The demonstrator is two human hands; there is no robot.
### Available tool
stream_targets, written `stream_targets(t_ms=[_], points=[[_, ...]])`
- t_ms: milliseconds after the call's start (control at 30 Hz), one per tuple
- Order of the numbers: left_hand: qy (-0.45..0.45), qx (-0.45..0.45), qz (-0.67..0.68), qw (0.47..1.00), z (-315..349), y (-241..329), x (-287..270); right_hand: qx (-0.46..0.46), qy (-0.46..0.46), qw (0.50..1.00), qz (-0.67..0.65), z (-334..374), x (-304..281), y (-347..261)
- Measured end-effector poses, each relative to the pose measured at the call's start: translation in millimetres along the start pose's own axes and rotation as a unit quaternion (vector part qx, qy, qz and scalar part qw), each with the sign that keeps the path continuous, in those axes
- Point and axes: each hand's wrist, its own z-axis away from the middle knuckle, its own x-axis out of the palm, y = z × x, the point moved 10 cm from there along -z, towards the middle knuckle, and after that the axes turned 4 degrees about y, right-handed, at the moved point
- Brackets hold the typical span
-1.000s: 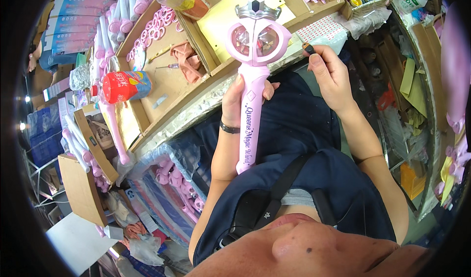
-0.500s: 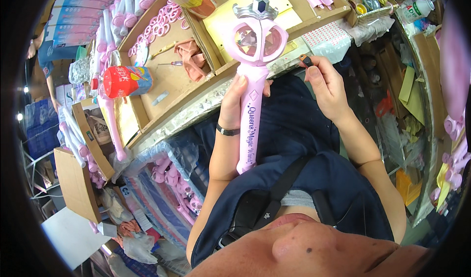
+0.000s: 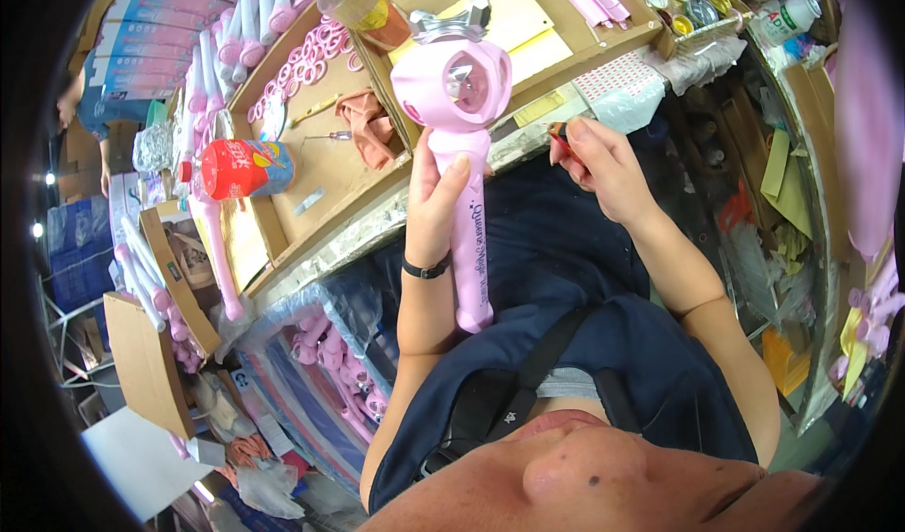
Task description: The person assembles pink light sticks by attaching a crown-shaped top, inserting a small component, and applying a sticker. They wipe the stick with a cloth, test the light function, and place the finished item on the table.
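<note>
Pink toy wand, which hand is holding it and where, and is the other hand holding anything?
The left hand grips the pink toy wand on its handle, just below the round head. The right hand pinches a small red-tipped tool by its end.

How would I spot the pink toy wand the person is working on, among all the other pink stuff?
Start at the cardboard tray on the workbench, in front of the person. At its near edge the left hand holds the wand upright by its handle. Unlike the loose pink rings and stacked handles behind, it has a round head with a silver crown.
</note>
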Motion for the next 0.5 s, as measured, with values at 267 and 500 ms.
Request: stream_targets(t_ms=[267,500], points=[[0.057,0.010,-0.060,0.997,4,0,-10,0.050,-0.007,0.991,-0.123,-11,16,17],[0.047,0.005,-0.055,0.997,4,-2,-9,0.068,-0.019,0.990,-0.123,-16,23,19]])
